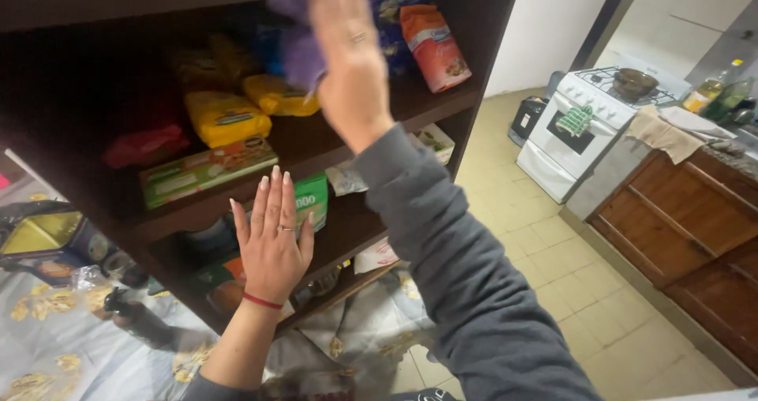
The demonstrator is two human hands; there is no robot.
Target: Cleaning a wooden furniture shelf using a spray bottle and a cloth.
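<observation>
My right hand (347, 54) is raised in front of the upper shelf of a dark wooden shelving unit (426, 105), pressing a purple cloth (298, 50) against it. Its grey sleeve runs down to the lower right. My left hand (271, 239) is flat with fingers together and upright, resting against the front edge of a lower shelf, holding nothing. It wears a ring and a red thread bracelet. Yellow bags (225, 117), a green flat box (207, 170) and an orange packet (434, 46) sit on the shelves.
A red packet (146, 144) lies at the left of the shelf. A patterned cloth-covered surface (47, 346) with a dark tin (43, 239) is at lower left. A white stove (576, 125) with a pot, brown cabinets (687, 219) and a tiled floor (568, 290) are to the right.
</observation>
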